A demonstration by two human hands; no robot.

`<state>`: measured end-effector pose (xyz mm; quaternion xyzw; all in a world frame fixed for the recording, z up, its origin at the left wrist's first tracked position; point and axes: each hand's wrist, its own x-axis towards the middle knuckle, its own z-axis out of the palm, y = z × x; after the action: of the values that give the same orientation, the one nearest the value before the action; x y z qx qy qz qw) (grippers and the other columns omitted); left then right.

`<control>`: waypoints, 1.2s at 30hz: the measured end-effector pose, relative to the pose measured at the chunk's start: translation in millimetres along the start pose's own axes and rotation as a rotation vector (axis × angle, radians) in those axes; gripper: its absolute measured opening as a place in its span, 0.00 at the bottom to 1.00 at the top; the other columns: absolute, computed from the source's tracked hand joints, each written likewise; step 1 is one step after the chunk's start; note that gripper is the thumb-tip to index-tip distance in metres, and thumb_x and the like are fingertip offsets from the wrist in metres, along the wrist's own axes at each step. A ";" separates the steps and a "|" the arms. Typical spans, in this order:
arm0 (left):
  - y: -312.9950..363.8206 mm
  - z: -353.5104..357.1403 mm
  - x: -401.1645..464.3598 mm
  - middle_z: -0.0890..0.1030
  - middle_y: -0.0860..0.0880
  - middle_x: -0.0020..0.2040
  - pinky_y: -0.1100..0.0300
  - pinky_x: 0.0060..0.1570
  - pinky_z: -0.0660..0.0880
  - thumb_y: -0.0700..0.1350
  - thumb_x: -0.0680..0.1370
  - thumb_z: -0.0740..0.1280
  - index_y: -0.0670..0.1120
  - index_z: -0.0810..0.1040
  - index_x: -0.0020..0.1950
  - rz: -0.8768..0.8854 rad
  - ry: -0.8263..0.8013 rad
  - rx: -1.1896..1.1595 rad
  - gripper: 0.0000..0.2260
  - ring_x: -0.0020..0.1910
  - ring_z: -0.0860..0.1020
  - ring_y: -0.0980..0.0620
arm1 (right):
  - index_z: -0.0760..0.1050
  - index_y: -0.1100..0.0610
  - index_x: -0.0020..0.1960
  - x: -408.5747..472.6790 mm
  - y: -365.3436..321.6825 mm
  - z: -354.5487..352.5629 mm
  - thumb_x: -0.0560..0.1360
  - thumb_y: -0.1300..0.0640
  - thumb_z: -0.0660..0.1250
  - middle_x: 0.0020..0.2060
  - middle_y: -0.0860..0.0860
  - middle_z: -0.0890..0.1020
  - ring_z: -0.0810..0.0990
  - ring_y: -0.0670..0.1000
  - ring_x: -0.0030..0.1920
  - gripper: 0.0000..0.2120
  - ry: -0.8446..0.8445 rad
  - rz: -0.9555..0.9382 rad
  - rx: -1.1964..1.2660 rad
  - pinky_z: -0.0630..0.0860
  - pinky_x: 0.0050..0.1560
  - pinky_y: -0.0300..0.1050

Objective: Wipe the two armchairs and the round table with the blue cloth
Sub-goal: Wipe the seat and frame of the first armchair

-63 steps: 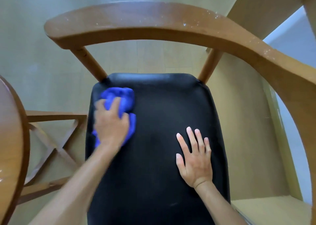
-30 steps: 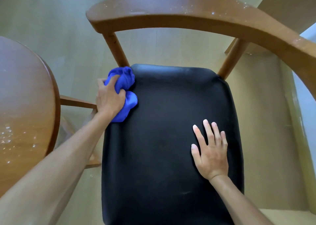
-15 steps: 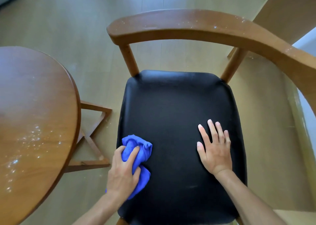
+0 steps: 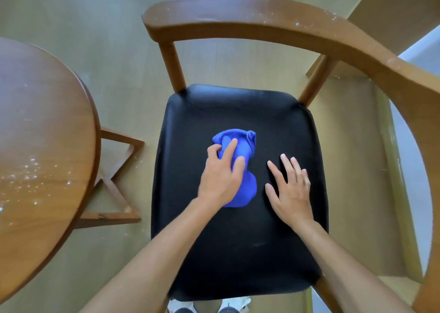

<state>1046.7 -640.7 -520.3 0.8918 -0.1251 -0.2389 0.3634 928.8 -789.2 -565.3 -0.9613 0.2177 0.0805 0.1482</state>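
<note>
Fingers of your left hand [image 4: 220, 180] curl over the blue cloth [image 4: 240, 170], bunched lengthwise near-to-far on the armchair [image 4: 238, 253] seat; your right hand [image 4: 290, 189] lies flat, fingers spread.

Blue cloth [image 4: 238, 170] bunched into a lump, center of frame, lying on the black seat of the armchair [image 4: 238, 253]. Armchair: brown wood w/ curved back rail across top & right of frame, white specks on the rail. Round bench [image 4: 42, 134], brown wood, at left edge, white specks on its top.
</note>
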 end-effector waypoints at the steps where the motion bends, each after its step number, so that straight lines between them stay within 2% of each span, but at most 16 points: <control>1: -8.7 -13.2 1.0 0.64 0.54 0.66 0.61 0.54 0.64 0.52 0.80 0.55 0.57 0.62 0.74 0.011 0.005 -0.079 0.21 0.61 0.69 0.53 | 0.64 0.51 0.74 3.1 -4.0 -5.6 0.78 0.53 0.62 0.77 0.53 0.57 0.50 0.55 0.78 0.25 -0.005 0.044 0.056 0.44 0.76 0.55; 3: -27.4 -38.5 2.4 0.69 0.53 0.66 0.61 0.56 0.63 0.47 0.81 0.55 0.54 0.63 0.75 0.026 0.090 -0.029 0.21 0.62 0.68 0.53 | 0.66 0.52 0.73 10.1 -25.2 -20.2 0.77 0.56 0.62 0.76 0.53 0.59 0.52 0.54 0.77 0.24 0.057 0.159 0.228 0.48 0.75 0.53; 6: -57.6 -60.3 -3.1 0.63 0.47 0.74 0.53 0.68 0.62 0.43 0.81 0.57 0.50 0.62 0.76 0.029 0.140 0.342 0.23 0.72 0.60 0.46 | 0.60 0.46 0.75 23.7 -88.6 -33.1 0.76 0.47 0.61 0.77 0.54 0.55 0.53 0.55 0.75 0.28 0.153 0.159 0.417 0.54 0.72 0.53; 8: -74.4 -60.4 -8.9 0.54 0.46 0.78 0.49 0.73 0.54 0.44 0.81 0.57 0.51 0.57 0.78 0.023 0.030 0.515 0.25 0.76 0.51 0.45 | 0.54 0.43 0.75 33.5 -131.5 -26.1 0.73 0.38 0.60 0.78 0.55 0.48 0.49 0.59 0.76 0.33 0.102 0.115 0.323 0.55 0.71 0.56; 10: -84.2 -55.4 -12.3 0.46 0.46 0.79 0.46 0.74 0.51 0.43 0.80 0.57 0.51 0.53 0.78 0.020 -0.058 0.554 0.27 0.77 0.44 0.45 | 0.54 0.45 0.76 40.9 -156.5 -10.6 0.73 0.37 0.60 0.78 0.58 0.45 0.46 0.64 0.75 0.35 0.029 0.158 0.166 0.59 0.68 0.61; 13: -88.6 -52.5 -10.4 0.46 0.47 0.79 0.44 0.74 0.52 0.40 0.79 0.59 0.51 0.54 0.78 0.015 -0.066 0.490 0.29 0.77 0.42 0.45 | 0.64 0.49 0.73 42.3 -164.4 -0.2 0.74 0.45 0.66 0.76 0.61 0.58 0.58 0.69 0.72 0.30 0.061 0.192 -0.002 0.75 0.52 0.57; 15: -89.7 -53.2 -9.8 0.47 0.48 0.79 0.44 0.74 0.52 0.39 0.78 0.60 0.51 0.55 0.78 0.010 -0.059 0.461 0.29 0.77 0.43 0.45 | 0.73 0.49 0.66 40.4 -161.5 -3.0 0.70 0.50 0.70 0.70 0.59 0.70 0.69 0.68 0.66 0.24 0.108 0.169 -0.071 0.77 0.42 0.52; 17: -88.9 -53.9 -9.9 0.47 0.49 0.79 0.45 0.74 0.51 0.39 0.78 0.60 0.52 0.55 0.78 0.008 -0.059 0.445 0.29 0.77 0.43 0.46 | 0.77 0.50 0.60 33.0 -152.2 -4.9 0.68 0.56 0.70 0.65 0.57 0.75 0.73 0.67 0.63 0.20 0.139 0.067 -0.090 0.76 0.39 0.49; 20: -87.9 -54.6 -10.1 0.48 0.48 0.79 0.47 0.75 0.50 0.39 0.78 0.61 0.51 0.57 0.78 0.024 -0.041 0.435 0.29 0.77 0.44 0.46 | 0.79 0.52 0.53 2.9 -129.1 3.7 0.68 0.62 0.64 0.63 0.55 0.77 0.73 0.67 0.62 0.15 0.180 -0.275 -0.108 0.74 0.37 0.49; 23: -90.7 -55.9 -11.1 0.52 0.45 0.78 0.49 0.75 0.49 0.38 0.77 0.64 0.48 0.61 0.76 0.076 -0.013 0.445 0.29 0.77 0.47 0.43 | 0.78 0.53 0.50 -14.4 -91.8 5.2 0.65 0.64 0.63 0.61 0.55 0.78 0.74 0.67 0.60 0.15 0.117 -0.647 -0.196 0.69 0.34 0.48; 25: -92.7 -57.3 -10.6 0.53 0.45 0.78 0.50 0.75 0.49 0.39 0.77 0.65 0.48 0.61 0.76 0.082 -0.014 0.464 0.28 0.77 0.48 0.43 | 0.79 0.52 0.50 -2.2 -57.2 -10.3 0.65 0.66 0.64 0.60 0.55 0.79 0.75 0.67 0.59 0.17 0.084 -0.753 -0.235 0.70 0.33 0.48; 27: -94.2 -56.3 -10.3 0.52 0.45 0.78 0.50 0.75 0.49 0.41 0.77 0.64 0.50 0.60 0.77 0.075 -0.022 0.483 0.28 0.77 0.47 0.44 | 0.81 0.53 0.50 19.0 -14.5 -29.8 0.67 0.67 0.63 0.59 0.55 0.80 0.76 0.68 0.58 0.16 0.143 -0.637 -0.206 0.75 0.34 0.50; 28: -94.5 -55.4 -10.5 0.52 0.45 0.78 0.50 0.75 0.50 0.41 0.77 0.64 0.50 0.60 0.77 0.074 -0.020 0.487 0.28 0.77 0.47 0.44 | 0.82 0.54 0.50 28.4 8.9 -39.3 0.68 0.67 0.63 0.59 0.55 0.80 0.75 0.68 0.59 0.16 0.190 -0.481 -0.153 0.77 0.37 0.53; 30: -93.6 -53.1 -11.0 0.52 0.46 0.79 0.49 0.75 0.51 0.41 0.78 0.64 0.51 0.60 0.77 0.066 -0.008 0.481 0.28 0.77 0.46 0.45 | 0.81 0.56 0.55 37.3 51.9 -52.9 0.71 0.68 0.64 0.62 0.55 0.78 0.72 0.66 0.62 0.16 0.257 -0.061 -0.036 0.78 0.48 0.56; 33: -93.9 -50.2 -11.6 0.51 0.49 0.79 0.48 0.74 0.54 0.41 0.78 0.62 0.53 0.59 0.77 0.024 0.000 0.465 0.29 0.77 0.45 0.47 | 0.77 0.55 0.64 34.7 82.3 -47.1 0.75 0.66 0.61 0.65 0.52 0.75 0.71 0.60 0.63 0.19 0.263 0.515 0.195 0.71 0.59 0.48; 36: -94.3 -51.1 -10.3 0.49 0.52 0.79 0.48 0.71 0.60 0.43 0.78 0.61 0.56 0.57 0.77 -0.007 -0.011 0.470 0.28 0.77 0.44 0.51 | 0.77 0.54 0.64 34.5 66.7 -37.1 0.75 0.66 0.60 0.62 0.51 0.78 0.75 0.58 0.59 0.20 0.346 0.635 0.327 0.70 0.55 0.47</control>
<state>1069.0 -540.1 -551.8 0.9509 -0.1764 -0.2095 0.1445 933.3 -872.1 -554.5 -0.8093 0.5357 -0.0765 0.2284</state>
